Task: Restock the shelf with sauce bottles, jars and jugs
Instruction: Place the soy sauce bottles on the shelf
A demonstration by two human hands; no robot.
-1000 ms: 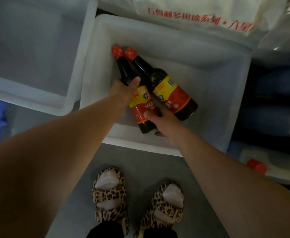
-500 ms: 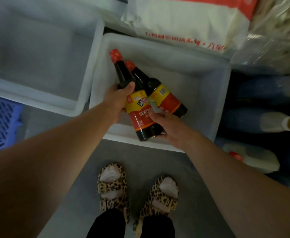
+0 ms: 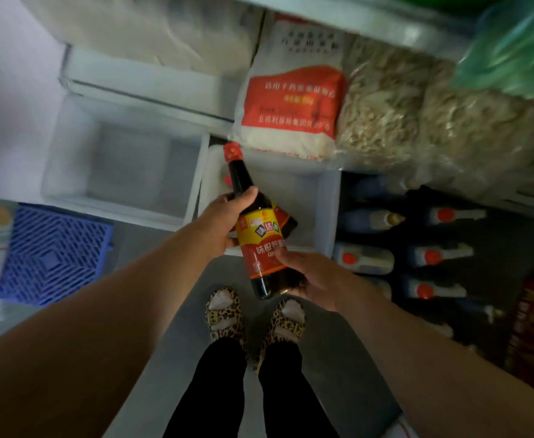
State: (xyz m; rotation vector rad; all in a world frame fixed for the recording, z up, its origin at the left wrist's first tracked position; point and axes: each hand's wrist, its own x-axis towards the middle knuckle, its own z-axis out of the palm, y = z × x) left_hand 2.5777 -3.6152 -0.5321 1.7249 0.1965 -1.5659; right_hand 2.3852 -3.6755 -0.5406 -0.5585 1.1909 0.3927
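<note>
Left hand (image 3: 224, 222) wraps the shoulder of a dark glass sauce bottle with red cap and red-yellow label (image 3: 261, 245); right hand (image 3: 310, 279) cups its base from below. Both grips are closed round the bottle, which is tilted, cap away from the person, and held above the near edge of the white plastic bin (image 3: 325, 210). Judgement: the two-point hold steadies heavy glass during the lift. A second, similar bottle (image 3: 286, 218) lies in the bin. White jugs with red caps (image 3: 367, 259) lie on the low shelf to the right.

Dim light falls on a grey floor (image 3: 152, 314), a pale wall (image 3: 9, 90) at left.
</note>
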